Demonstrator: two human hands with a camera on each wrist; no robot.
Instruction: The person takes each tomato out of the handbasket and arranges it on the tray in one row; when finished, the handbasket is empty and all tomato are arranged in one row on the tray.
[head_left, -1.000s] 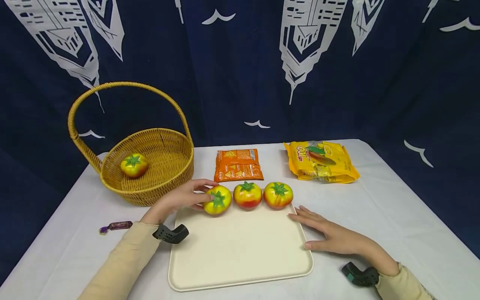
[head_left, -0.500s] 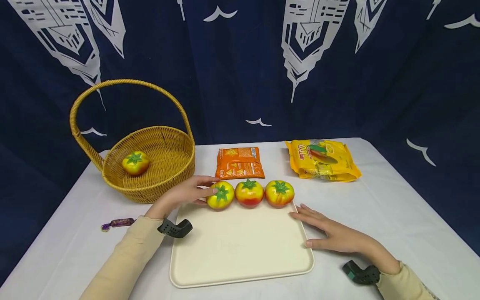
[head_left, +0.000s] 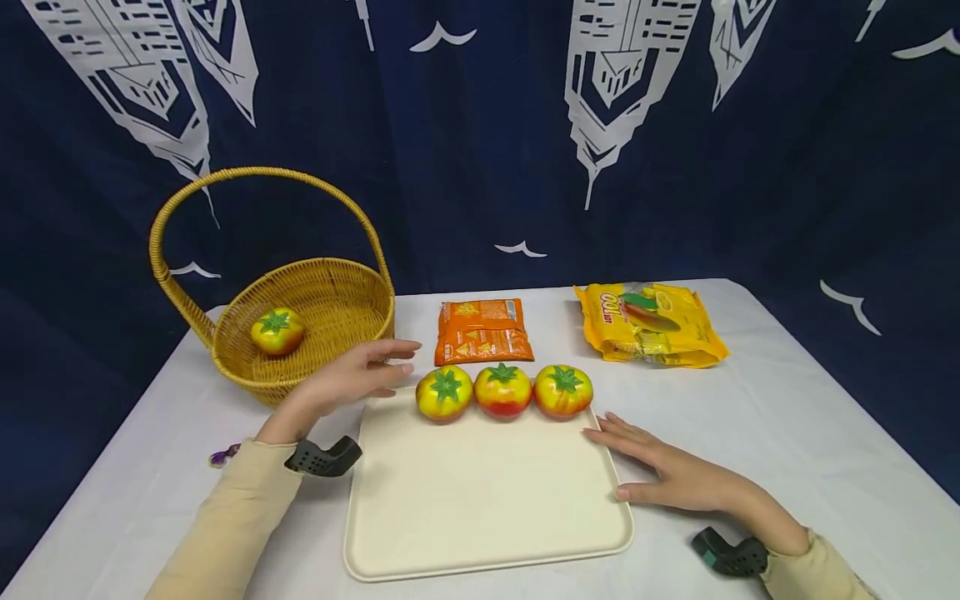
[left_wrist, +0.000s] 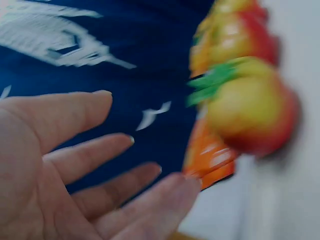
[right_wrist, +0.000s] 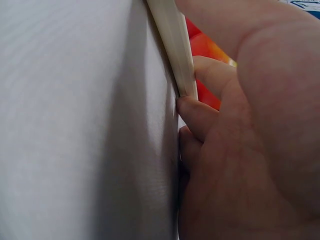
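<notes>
Three yellow-red toy tomatoes with green leaf tops stand in a row along the far edge of a cream tray [head_left: 487,500]: the left tomato [head_left: 444,394], the middle tomato [head_left: 502,392] and the right tomato [head_left: 562,392]. My left hand [head_left: 341,385] hangs over the tray's far left corner with its fingers spread and nothing in them. In the left wrist view a gap separates its fingertips from the nearest tomato [left_wrist: 252,107]. My right hand [head_left: 663,471] rests at the tray's right side. Its fingertips touch the tray's rim [right_wrist: 180,55] in the right wrist view.
A wicker basket [head_left: 337,317] with a tall handle holds another tomato [head_left: 277,332] at the back left. Behind the tray lie an orange snack packet [head_left: 483,331] and a yellow mango-print bag [head_left: 651,325]. A purple-wrapped candy [head_left: 223,455] is partly hidden by the left sleeve.
My left hand nudged the left tomato toward the middle one, then let go and drew back to the left. The right hand stays at the tray's edge.
</notes>
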